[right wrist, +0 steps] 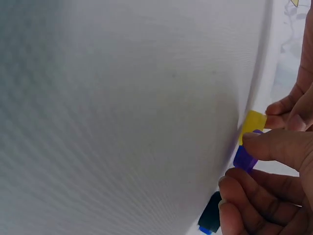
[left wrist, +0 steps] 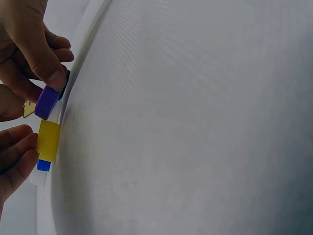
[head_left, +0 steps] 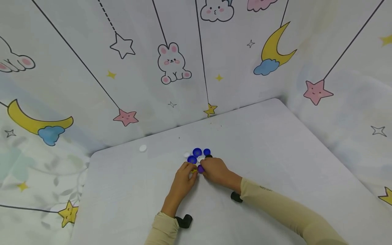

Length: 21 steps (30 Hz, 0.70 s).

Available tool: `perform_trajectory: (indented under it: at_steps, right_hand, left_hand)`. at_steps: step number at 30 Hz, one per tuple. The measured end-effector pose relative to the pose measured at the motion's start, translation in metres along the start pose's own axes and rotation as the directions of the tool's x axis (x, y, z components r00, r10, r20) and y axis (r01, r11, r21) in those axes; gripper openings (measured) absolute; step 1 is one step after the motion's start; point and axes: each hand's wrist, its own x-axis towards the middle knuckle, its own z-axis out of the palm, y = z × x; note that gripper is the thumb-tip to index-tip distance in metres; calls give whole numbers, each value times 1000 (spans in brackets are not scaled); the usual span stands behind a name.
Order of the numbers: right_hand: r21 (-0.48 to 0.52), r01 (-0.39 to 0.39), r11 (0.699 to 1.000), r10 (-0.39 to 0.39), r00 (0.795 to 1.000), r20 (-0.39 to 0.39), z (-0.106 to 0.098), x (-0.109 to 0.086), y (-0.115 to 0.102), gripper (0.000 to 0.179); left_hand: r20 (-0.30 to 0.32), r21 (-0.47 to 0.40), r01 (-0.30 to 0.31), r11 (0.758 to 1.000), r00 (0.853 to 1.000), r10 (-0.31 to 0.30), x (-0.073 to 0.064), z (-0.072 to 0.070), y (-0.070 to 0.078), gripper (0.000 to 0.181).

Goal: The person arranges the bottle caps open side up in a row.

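Note:
My right hand (head_left: 218, 170) pinches a purple round plastic cap (right wrist: 245, 159) between thumb and fingers; it is tilted in the left wrist view. Just left of it, my left hand (head_left: 181, 182) holds a yellow cap (left wrist: 48, 141) at its fingertips, and the two caps are side by side. Beyond the hands lie a large blue cap (head_left: 197, 152), another blue cap (head_left: 192, 159) and a smaller blue one (head_left: 207, 151). A white cap (head_left: 200, 158) sits among them, partly hidden by the right hand. By its knuckles a black cap (right wrist: 211, 213) shows.
A second white cap (head_left: 187, 154) lies at the left of the cluster. Farther left, near the table's back edge, is a lone white cap (head_left: 143, 148). The white tabletop (head_left: 260, 136) meets a cloth backdrop (head_left: 141, 78) with printed stars, moons and rabbits.

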Motion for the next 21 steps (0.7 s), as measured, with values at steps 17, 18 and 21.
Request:
perform_trajectory:
  at_steps: [17,18,21]
  right_hand:
    - [44,-27,999,28,999,-30,2,-2,3,20]
    - [48,-29,998,31,999,-37,0,-2,2,20]
    - [52,-29,998,32,998,-55,-4,-2,1,22]
  left_hand:
    - [-65,37,-84,996,994,86,0,-1,-4,15]
    - [-68,41,-78,996,994,81,1,-3,-6,14]
    - [-80,54,-37,998,996,41,6,-13,-13,11]
